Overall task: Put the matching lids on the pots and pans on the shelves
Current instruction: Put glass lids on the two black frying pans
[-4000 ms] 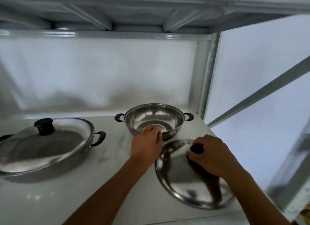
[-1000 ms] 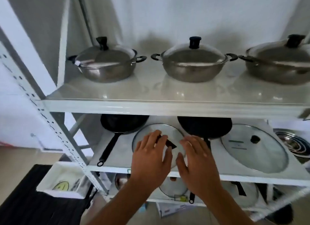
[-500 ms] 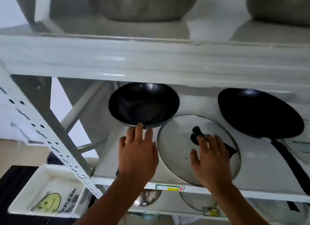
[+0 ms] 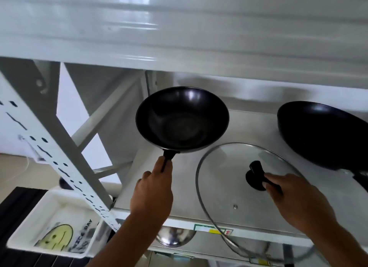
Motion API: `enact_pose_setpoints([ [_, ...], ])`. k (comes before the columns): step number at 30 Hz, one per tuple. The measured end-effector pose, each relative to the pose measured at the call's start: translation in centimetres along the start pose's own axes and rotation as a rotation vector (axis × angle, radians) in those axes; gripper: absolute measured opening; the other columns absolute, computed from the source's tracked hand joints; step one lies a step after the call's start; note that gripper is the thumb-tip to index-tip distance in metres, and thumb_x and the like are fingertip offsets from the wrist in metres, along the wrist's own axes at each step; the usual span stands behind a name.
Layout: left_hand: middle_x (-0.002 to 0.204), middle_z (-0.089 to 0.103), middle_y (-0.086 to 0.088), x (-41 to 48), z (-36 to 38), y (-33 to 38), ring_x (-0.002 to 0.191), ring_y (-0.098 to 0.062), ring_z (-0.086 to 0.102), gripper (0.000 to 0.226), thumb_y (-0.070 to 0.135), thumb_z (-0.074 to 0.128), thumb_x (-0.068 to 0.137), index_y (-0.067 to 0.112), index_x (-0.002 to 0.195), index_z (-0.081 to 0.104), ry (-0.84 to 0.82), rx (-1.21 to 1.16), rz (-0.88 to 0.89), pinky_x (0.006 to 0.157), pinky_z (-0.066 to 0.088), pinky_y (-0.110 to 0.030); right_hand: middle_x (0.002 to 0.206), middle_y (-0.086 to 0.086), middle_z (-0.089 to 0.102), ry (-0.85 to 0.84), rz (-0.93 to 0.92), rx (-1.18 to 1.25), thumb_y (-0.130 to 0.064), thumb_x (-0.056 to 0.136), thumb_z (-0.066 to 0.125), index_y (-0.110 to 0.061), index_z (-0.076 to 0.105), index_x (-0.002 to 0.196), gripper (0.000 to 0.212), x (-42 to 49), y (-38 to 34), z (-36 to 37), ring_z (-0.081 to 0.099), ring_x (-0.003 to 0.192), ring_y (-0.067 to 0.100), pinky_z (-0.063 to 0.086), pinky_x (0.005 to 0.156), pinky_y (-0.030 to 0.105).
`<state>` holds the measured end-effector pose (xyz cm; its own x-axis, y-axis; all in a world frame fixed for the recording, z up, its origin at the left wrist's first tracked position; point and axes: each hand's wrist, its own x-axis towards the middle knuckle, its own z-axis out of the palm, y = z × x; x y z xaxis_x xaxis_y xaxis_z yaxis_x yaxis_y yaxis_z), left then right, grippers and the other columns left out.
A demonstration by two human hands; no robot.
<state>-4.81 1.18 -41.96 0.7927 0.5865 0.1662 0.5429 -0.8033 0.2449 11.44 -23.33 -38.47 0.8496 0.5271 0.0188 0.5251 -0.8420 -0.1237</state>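
Lid knob in R hand (L hand grips wok handle), side by side.

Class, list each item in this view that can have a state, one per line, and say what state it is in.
Left black wok: uncovered, empty, handle gripped by the left hand.
Glass lid: off any pan, overhanging the shelf edge, knob held by the right hand.
Right black wok: uncovered, on the shelf.
White tray: holds a smiley-face printed item.
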Motion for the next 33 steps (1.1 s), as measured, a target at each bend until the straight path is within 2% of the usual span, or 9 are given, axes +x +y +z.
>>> enact_pose_setpoints([
  [3, 0.106, 0.058, -0.005, 0.2, 0.1, -1.6, 0.079, -0.028, 0.062, 0.051, 0.019, 0.049, 0.094, 0.021, 0.141, 0.032, -0.002, -0.093, -0.021, 0.068, 0.052, -0.038, 0.08, -0.01, 0.056, 0.021, -0.005, 0.063, -0.054, 0.091, 0.04, -0.045, 0.057, 0.13, 0.043, -3.8, -0.2, -1.2, 0.056, 0.067, 0.009, 0.047, 0.061, 0.029],
  [5, 0.078, 0.055, -0.001, 0.1, 0.0, -2.4, 0.065, -0.023, 0.052, 0.05, 0.019, 0.052, 0.093, 0.019, 0.14, 0.036, -0.016, -0.159, -0.011, 0.06, 0.044, -0.034, 0.066, -0.012, 0.052, 0.067, 0.004, 0.118, -0.06, 0.089, 0.037, -0.045, 0.063, 0.121, 0.044, -5.3, 0.0, -2.1, 0.054, 0.056, 0.007, 0.049, 0.054, 0.032],
  [8, 0.065, 0.047, 0.006, -1.3, -0.6, -2.7, 0.053, -0.017, 0.04, 0.065, 0.012, 0.061, 0.087, 0.028, 0.145, 0.035, 0.004, -0.221, 0.054, 0.053, 0.033, -0.027, 0.061, -0.011, 0.057, 0.108, 0.03, 0.185, -0.08, 0.079, 0.029, -0.058, 0.061, 0.114, 0.052, -5.6, -0.3, -3.9, 0.054, 0.051, 0.007, 0.051, 0.056, 0.029],
  [10, 0.068, 0.05, 0.009, -3.0, -1.2, -2.9, 0.054, -0.015, 0.045, 0.073, 0.013, 0.06, 0.087, 0.039, 0.147, 0.026, -0.018, -0.255, 0.083, 0.052, 0.038, -0.027, 0.07, -0.011, 0.065, 0.172, 0.005, 0.258, -0.075, 0.082, 0.036, -0.064, 0.057, 0.112, 0.037, -4.3, -1.4, -5.3, 0.061, 0.06, 0.012, 0.054, 0.065, 0.036],
  [15, 0.085, 0.053, 0.014, -5.4, -2.4, -3.1, 0.067, -0.013, 0.051, 0.072, 0.026, 0.052, 0.089, 0.049, 0.147, 0.015, -0.056, -0.25, 0.087, 0.063, 0.05, -0.028, 0.088, 0.003, 0.075, 0.31, -0.064, 0.315, -0.037, 0.089, 0.059, -0.029, 0.072, 0.112, 0.027, 2.5, -6.2, -6.3, 0.068, 0.083, 0.028, 0.052, 0.073, 0.037],
  [18, 0.104, 0.054, 0.016, -3.8, -3.6, -2.5, 0.079, -0.013, 0.062, 0.056, 0.035, 0.046, 0.093, 0.048, 0.141, 0.021, -0.034, -0.183, 0.072, 0.068, 0.054, -0.031, 0.105, 0.005, 0.074, 0.317, -0.139, 0.265, -0.04, 0.091, 0.058, -0.028, 0.07, 0.114, 0.029, 6.6, -8.8, -4.9, 0.067, 0.099, 0.032, 0.054, 0.081, 0.04],
  [22, 0.089, 0.053, 0.013, -2.2, -4.3, -1.9, 0.073, -0.015, 0.061, 0.02, 0.036, 0.044, 0.095, 0.034, 0.115, 0.045, -0.074, -0.128, 0.04, 0.063, 0.052, -0.033, 0.104, 0.001, 0.071, 0.243, -0.246, 0.202, -0.044, 0.093, 0.054, -0.038, 0.068, 0.112, 0.025, 10.9, -11.5, -3.1, 0.065, 0.096, 0.03, 0.049, 0.074, 0.034],
  [27, 0.096, 0.059, 0.012, -1.3, -3.4, -1.4, 0.069, -0.01, 0.046, 0.034, 0.039, 0.044, 0.096, 0.037, 0.13, 0.037, -0.046, -0.09, 0.061, 0.061, 0.037, -0.023, 0.096, 0.003, 0.072, 0.219, -0.323, 0.181, -0.043, 0.092, 0.057, -0.032, 0.074, 0.1, 0.021, 13.8, -13.2, -3.0, 0.065, 0.094, 0.029, 0.042, 0.069, 0.028],
  [33, 0.107, 0.068, 0.005, -0.1, -2.4, -1.1, 0.09, -0.019, 0.066, 0.031, 0.036, 0.048, 0.096, 0.03, 0.127, 0.048, -0.058, -0.088, 0.049, 0.07, 0.047, -0.027, 0.101, 0.003, 0.073, 0.196, -0.347, 0.197, -0.049, 0.086, 0.059, -0.038, 0.072, 0.106, 0.026, 16.0, -13.5, -2.5, 0.066, 0.094, 0.03, 0.052, 0.079, 0.035],
])
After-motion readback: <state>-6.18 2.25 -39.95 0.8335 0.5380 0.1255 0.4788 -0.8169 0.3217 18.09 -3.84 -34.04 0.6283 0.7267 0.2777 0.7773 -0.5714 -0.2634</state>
